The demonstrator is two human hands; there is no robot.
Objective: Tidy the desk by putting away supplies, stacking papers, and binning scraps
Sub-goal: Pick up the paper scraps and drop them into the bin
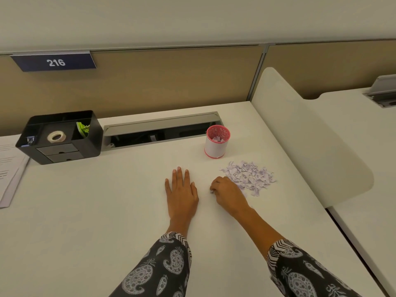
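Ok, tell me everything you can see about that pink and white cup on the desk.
The cup is a small upright cylinder, smooth, maybe plastic: white wall, pink rim, pink base band, pink inside. A few pale paper bits lie in it. It stands on the white desk, by the right end of the cable trough, behind the pile of scraps. Outside, only the desk touches it.

Two hands on a white desk (107, 211), beside a pile of paper scraps (250, 175).

The left hand (182, 189) lies flat with straight fingers. Just beside it, the right hand (227, 194) curls its fingers and pinches a bit of paper at the pile's near edge. Beyond the right hand stands a pink-rimmed cup (216, 146) holding more scraps. Well to the left of the left hand sit a black organiser (64, 155) with a tape roll (56, 137), and printed sheets (8, 166).
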